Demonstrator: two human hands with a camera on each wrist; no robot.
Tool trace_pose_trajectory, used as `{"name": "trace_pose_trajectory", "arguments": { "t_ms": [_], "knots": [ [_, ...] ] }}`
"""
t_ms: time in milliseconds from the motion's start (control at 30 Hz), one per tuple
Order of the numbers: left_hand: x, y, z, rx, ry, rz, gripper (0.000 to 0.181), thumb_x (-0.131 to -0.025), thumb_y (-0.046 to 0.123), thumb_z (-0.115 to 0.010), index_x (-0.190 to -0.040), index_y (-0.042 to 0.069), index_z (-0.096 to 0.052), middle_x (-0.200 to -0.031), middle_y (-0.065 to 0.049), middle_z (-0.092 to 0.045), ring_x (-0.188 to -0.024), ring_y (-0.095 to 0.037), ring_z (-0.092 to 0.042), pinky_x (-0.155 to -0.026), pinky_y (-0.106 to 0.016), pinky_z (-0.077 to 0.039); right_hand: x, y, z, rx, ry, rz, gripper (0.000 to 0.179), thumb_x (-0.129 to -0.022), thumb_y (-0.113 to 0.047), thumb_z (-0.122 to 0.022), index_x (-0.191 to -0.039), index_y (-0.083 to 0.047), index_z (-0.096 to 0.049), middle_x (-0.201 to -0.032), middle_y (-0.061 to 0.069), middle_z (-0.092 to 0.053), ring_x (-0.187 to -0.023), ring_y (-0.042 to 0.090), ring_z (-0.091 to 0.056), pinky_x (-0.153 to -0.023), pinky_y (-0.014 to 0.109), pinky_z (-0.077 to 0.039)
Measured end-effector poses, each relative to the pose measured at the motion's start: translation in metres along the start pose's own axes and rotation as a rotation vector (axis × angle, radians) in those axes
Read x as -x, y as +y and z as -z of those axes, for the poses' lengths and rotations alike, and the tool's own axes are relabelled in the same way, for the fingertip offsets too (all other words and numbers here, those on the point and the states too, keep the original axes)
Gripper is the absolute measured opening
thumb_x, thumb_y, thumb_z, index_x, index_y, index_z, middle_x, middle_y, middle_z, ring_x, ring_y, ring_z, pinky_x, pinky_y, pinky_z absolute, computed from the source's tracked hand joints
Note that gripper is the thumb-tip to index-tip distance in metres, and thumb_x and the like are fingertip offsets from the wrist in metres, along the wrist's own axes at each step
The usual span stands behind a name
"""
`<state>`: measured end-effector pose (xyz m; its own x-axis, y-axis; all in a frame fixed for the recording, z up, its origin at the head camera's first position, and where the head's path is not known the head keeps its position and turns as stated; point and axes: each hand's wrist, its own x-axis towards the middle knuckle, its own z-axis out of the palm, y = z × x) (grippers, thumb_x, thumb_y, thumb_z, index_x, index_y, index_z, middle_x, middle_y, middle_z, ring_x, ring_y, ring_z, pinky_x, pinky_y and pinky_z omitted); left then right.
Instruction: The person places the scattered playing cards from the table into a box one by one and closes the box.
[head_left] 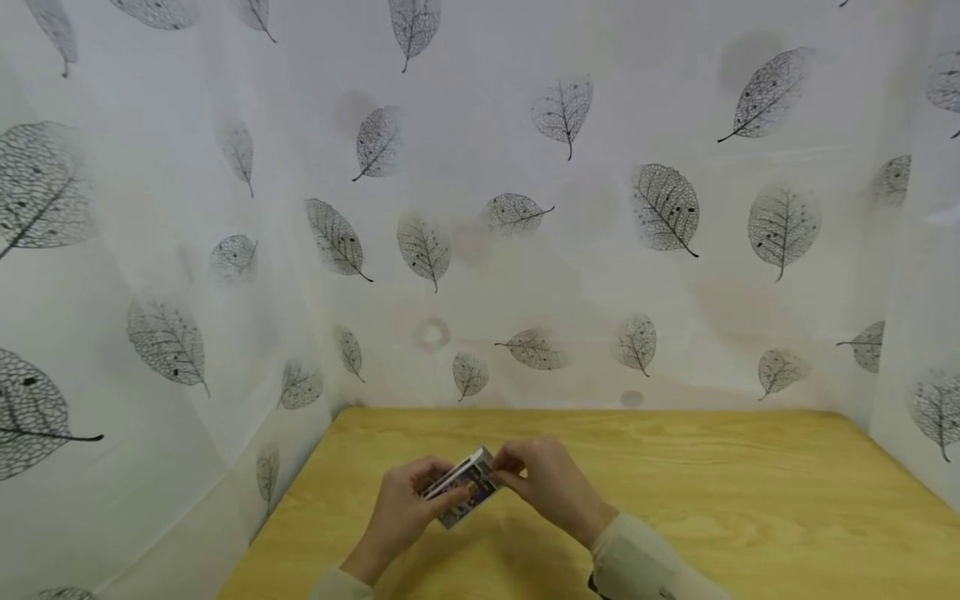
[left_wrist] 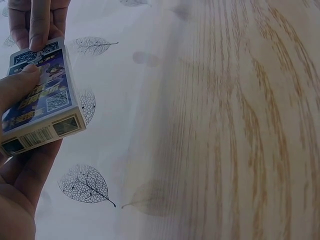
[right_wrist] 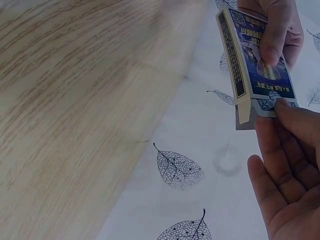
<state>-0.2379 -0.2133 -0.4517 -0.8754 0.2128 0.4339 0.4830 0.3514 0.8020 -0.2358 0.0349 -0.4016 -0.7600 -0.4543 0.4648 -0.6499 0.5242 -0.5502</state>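
A card box [head_left: 474,492] with a blue-purple printed face is held tilted above the table. My left hand [head_left: 405,510] grips its lower end, thumb across the printed face and fingers underneath. At the box's upper end, my right hand [head_left: 551,483] pinches playing cards [right_wrist: 265,104] that stick out a little, showing a blue-and-white patterned back. In the right wrist view, a grey-white flap [right_wrist: 245,125] hangs at that opening. The left wrist view shows the box's closed end [left_wrist: 45,134] with a barcode. Most of the cards are hidden inside.
Below the hands lies a wooden table [head_left: 712,500] with light yellow grain. White sheeting [head_left: 585,275] printed with dark skeleton leaves stands behind the table and along both sides.
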Motion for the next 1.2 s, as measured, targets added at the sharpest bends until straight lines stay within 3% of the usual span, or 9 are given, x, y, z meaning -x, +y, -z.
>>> {"name": "trace_pose_trajectory", "arguments": {
  "t_ms": [333, 633, 967, 1200],
  "knots": [
    [0.003, 0.0, -0.003, 0.016, 0.004, 0.041, 0.021, -0.086, 0.022, -0.091, -0.099, 0.014, -0.077, -0.094, -0.006, -0.082, -0.078, -0.006, -0.074, -0.069, -0.024, -0.064, 0.002, -0.001, -0.001, -0.029, -0.02, -0.003, 0.006, -0.093, -0.009, -0.083, -0.093, -0.013, -0.079, -0.088, -0.004, -0.08, -0.076, -0.003, -0.068, -0.072, 0.018, -0.06],
    [0.007, 0.001, -0.002, 0.032, 0.007, 0.031, 0.02, -0.088, 0.02, -0.09, -0.1, 0.013, -0.077, -0.094, -0.007, -0.081, -0.078, -0.006, -0.074, -0.069, -0.024, -0.064, 0.004, -0.003, -0.008, -0.019, 0.004, 0.033, 0.007, -0.092, -0.005, -0.083, -0.095, -0.01, -0.08, -0.092, 0.0, -0.081, -0.077, -0.002, -0.07, -0.072, 0.018, -0.061],
    [0.005, 0.002, -0.002, 0.037, 0.023, 0.008, 0.019, -0.089, 0.019, -0.089, -0.101, 0.012, -0.077, -0.094, -0.008, -0.081, -0.078, -0.005, -0.074, -0.069, -0.024, -0.065, 0.004, -0.004, -0.017, 0.062, 0.072, 0.092, 0.01, -0.094, -0.007, -0.081, -0.104, -0.007, -0.084, -0.096, 0.001, -0.082, -0.085, 0.004, -0.075, -0.079, 0.028, -0.065],
    [0.001, 0.001, -0.002, 0.035, 0.042, 0.032, 0.017, -0.09, 0.019, -0.088, -0.1, 0.012, -0.076, -0.093, -0.009, -0.08, -0.076, -0.005, -0.075, -0.066, -0.024, -0.064, 0.003, -0.005, -0.018, 0.078, 0.084, 0.112, 0.015, -0.098, -0.008, -0.078, -0.112, -0.004, -0.083, -0.098, 0.0, -0.077, -0.089, 0.008, -0.069, -0.073, 0.02, -0.056]
  ]
}}
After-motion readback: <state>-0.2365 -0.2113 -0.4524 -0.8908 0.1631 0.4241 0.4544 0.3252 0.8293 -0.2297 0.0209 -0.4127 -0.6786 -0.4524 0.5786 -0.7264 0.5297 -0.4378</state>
